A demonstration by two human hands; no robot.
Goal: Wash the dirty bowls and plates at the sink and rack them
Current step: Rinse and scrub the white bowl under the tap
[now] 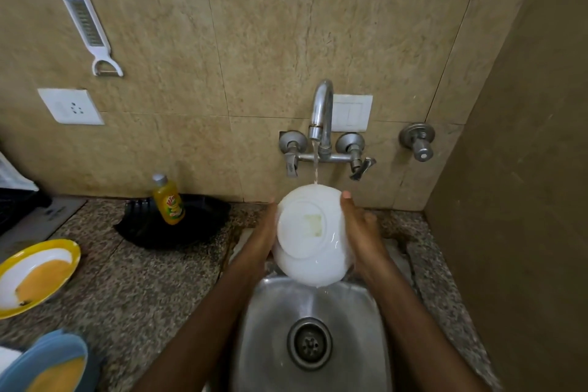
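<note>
A white bowl (313, 235) is held upside down over the steel sink (273, 328), its base turned toward me with a faint yellowish sticker patch on it. My left hand (262, 239) grips its left side and my right hand (361, 232) grips its right side. Water runs from the tap (321, 111) onto the bowl's far rim and drips off the near edge. On the counter at left lies a yellow-rimmed plate (35, 277) smeared with orange sauce. A blue plate (47, 363) with orange residue sits at the bottom left.
A yellow dish-soap bottle (167, 200) stands on a black tray (178, 223) against the wall. A dark rack (16, 204) shows at the far left edge. A peeler (90, 32) hangs on the tiled wall above a socket (70, 105). A side wall closes the right.
</note>
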